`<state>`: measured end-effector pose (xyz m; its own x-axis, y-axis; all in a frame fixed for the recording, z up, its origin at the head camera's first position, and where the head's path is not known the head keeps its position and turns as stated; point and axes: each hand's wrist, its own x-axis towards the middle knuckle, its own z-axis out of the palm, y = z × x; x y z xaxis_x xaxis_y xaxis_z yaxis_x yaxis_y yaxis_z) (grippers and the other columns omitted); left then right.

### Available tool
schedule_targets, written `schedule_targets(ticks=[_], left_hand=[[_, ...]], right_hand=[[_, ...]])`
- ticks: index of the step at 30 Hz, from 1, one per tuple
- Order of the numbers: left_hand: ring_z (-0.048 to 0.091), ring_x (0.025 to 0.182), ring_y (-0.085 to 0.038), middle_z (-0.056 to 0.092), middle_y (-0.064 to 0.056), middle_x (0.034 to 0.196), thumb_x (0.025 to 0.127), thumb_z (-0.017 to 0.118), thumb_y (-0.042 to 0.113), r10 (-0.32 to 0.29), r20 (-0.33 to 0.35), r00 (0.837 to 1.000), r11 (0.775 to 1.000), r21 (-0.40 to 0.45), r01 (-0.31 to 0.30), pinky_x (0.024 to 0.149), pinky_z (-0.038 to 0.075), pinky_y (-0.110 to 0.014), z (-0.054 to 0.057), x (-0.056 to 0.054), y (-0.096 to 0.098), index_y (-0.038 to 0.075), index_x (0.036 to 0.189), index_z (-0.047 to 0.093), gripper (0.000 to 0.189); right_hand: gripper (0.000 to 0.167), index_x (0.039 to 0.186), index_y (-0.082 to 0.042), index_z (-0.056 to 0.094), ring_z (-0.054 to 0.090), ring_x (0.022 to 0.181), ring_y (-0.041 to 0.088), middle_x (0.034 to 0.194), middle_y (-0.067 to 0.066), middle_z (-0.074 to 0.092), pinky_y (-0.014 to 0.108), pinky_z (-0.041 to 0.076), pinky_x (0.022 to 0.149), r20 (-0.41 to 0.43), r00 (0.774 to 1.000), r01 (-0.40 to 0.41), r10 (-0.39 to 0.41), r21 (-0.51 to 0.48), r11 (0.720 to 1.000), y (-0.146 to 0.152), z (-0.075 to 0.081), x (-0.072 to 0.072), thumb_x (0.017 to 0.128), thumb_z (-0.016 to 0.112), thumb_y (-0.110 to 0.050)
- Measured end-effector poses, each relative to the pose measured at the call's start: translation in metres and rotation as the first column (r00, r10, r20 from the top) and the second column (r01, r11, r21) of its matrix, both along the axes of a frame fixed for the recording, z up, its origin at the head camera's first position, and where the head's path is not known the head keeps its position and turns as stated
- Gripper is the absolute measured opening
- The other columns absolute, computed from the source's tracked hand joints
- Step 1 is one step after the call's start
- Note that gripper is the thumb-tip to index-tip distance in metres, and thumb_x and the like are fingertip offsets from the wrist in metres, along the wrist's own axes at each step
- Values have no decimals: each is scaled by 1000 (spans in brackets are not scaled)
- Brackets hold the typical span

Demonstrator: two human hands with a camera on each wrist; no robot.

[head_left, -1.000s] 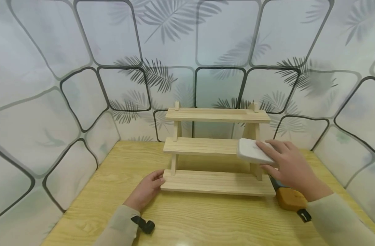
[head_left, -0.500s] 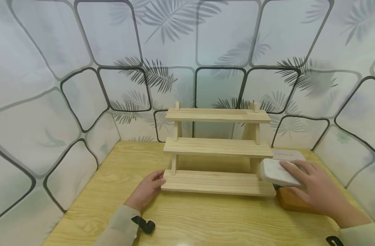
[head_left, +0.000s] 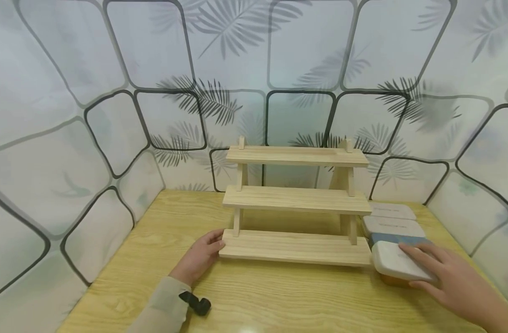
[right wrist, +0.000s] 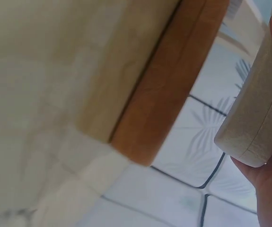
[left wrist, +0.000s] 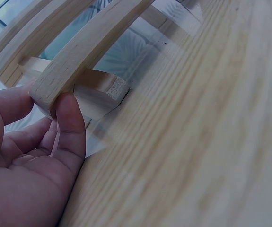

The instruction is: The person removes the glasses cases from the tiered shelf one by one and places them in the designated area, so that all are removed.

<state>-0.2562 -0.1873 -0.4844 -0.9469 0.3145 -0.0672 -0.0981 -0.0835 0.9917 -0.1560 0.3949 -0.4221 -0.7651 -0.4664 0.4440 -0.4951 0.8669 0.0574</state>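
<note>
A three-tier wooden display stand (head_left: 295, 247) stands on the table. My left hand (head_left: 200, 256) pinches the left end of its lowest board, thumb on one face and fingers on the other, as the left wrist view shows on the board end (left wrist: 79, 56). At the right, my right hand (head_left: 454, 277) grips a small white zip case (head_left: 391, 260). The white case (right wrist: 256, 113) hangs apart from the orange case (right wrist: 169, 85) on the table in the right wrist view. In the head view the white case covers most of the orange case (head_left: 393, 280).
Behind the held case, right of the stand, a blue case (head_left: 404, 238) and two pale cases, the nearer pale case (head_left: 395, 226) and the farther pale case (head_left: 391, 211), lie in a row. A patterned curtain (head_left: 300, 120) encloses the wood-grain table (head_left: 254, 296).
My right hand has carried the white case from in front of the middle shelf rightward and down, over the orange case. The row of cases behind is uncovered. My left hand stays on the stand.
</note>
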Motion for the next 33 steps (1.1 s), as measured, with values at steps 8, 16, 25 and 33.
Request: schedule_targets(ticks=[8,16,25,33], left_hand=[[52,123,-24,43,-24,145,107,51,12,-7,-1,1000,1000,-2,7,99,47,-32,-2,-1,-1,-6,155,28,56],[53,123,-25,44,-25,144,107,52,13,-9,-17,1000,1000,-7,9,99,47,-32,-5,-2,0,-8,154,28,57],[51,126,-25,43,-25,147,107,52,15,-18,-11,1000,1000,-23,18,101,46,-33,-3,-1,-2,-7,155,27,58],[53,124,-25,43,-25,146,107,51,13,-18,-17,1000,1000,-19,18,99,47,-32,-3,0,0,-8,155,27,57]], right_hand=[[91,146,-26,56,64,91,29,115,2,64,50,54,68,56,997,44,-46,32,999,21,-19,13,65,93,-44],[87,144,-21,57,62,100,42,124,18,61,58,51,74,317,928,175,-195,90,980,36,-24,25,72,81,-63],[93,147,-16,54,61,100,40,126,17,59,58,51,73,550,796,198,-253,158,967,41,-28,21,77,66,-76],[94,141,-17,59,59,104,39,126,11,58,59,50,77,536,793,192,-291,234,953,41,-36,17,71,68,-79]])
